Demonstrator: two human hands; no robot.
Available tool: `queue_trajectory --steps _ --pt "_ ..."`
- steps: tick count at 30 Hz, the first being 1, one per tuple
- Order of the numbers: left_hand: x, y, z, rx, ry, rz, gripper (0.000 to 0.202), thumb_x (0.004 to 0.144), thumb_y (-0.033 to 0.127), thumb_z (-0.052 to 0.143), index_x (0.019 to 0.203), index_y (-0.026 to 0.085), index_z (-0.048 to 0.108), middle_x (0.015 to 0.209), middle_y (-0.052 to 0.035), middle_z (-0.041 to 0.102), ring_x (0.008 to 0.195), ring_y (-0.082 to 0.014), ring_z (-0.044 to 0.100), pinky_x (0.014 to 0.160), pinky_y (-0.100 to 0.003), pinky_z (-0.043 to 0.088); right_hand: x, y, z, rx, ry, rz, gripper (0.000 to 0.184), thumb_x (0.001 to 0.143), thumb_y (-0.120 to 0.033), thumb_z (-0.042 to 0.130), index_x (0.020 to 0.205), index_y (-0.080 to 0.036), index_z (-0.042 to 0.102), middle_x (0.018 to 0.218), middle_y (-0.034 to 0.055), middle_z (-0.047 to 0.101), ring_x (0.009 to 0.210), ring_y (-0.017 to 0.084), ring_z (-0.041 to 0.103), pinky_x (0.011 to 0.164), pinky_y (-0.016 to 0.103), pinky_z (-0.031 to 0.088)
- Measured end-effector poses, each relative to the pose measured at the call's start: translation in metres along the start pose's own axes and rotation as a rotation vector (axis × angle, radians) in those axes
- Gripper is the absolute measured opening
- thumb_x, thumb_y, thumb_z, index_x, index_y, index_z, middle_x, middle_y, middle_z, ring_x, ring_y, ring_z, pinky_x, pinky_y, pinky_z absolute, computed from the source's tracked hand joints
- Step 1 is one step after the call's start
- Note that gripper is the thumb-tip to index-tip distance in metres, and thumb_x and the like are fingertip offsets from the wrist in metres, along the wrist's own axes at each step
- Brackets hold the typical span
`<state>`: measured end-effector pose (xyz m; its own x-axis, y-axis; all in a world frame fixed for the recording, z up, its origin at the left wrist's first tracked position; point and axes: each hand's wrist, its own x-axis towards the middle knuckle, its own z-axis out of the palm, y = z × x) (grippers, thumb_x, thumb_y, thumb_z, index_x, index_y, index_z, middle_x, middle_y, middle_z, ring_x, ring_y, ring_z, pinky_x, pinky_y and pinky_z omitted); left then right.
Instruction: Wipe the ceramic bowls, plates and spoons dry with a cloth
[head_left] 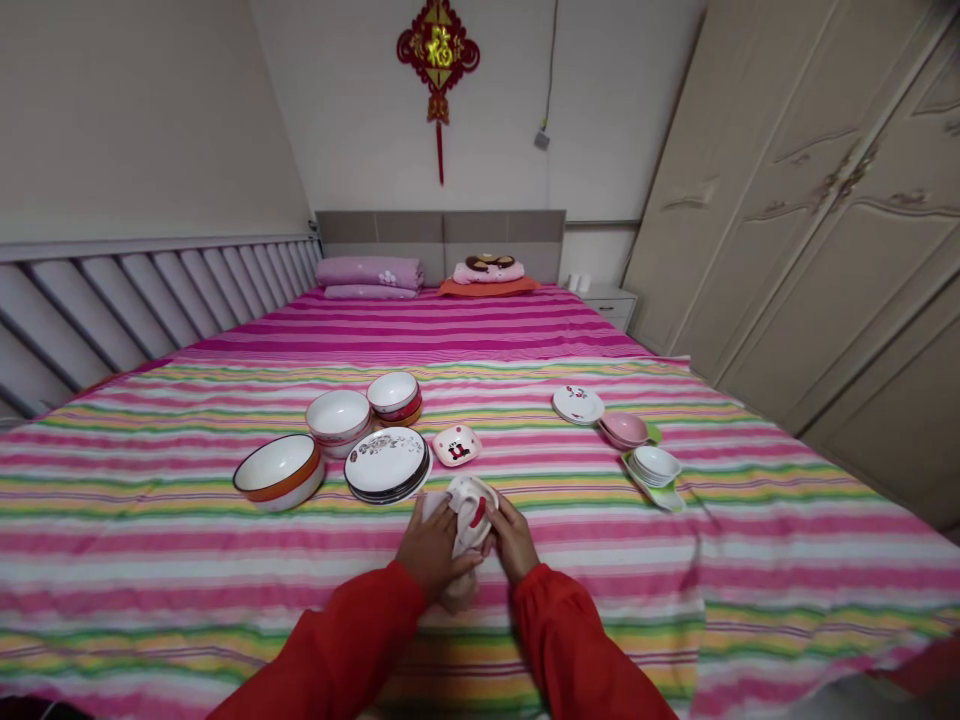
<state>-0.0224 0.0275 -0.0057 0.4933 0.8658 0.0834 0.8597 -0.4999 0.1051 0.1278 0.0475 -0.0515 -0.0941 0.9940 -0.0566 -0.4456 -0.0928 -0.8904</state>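
Observation:
Close to the bed's front edge, my right hand (514, 538) grips the rim of a small white dish (469, 492) with a red mark on it. My left hand (431, 552) is closed on a pale cloth (460, 597) and presses it against the dish's inside. Fingers and cloth cover part of the dish. Just beyond lies a small squarish dish (456, 446) with a dark and red picture. A stack of dark-edged plates (386, 462) is at its left.
On the left are an orange-banded bowl (279, 470) and two bowl stacks (339, 415) (394, 392). Flowered plates (578, 403), a pink bowl (624, 429) and small white bowls (657, 463) on a green-edged dish sit to the right. A striped sheet (600, 560) lies underneath.

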Motion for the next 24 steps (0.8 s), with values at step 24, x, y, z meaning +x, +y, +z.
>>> queue_trajectory --steps 24 --pt "-0.005 -0.011 0.014 -0.009 0.268 -0.059 0.037 0.089 0.033 0.039 0.124 0.032 0.052 0.119 -0.0039 0.062 0.128 -0.0268 0.037 0.109 -0.057 0.006 0.001 -0.002 0.000 0.046 0.011 0.024 0.069 0.069 -0.047 0.067 0.126 -0.012 0.049 0.054 0.0015 0.064 0.036 0.014 0.055 0.030 0.020 0.038"
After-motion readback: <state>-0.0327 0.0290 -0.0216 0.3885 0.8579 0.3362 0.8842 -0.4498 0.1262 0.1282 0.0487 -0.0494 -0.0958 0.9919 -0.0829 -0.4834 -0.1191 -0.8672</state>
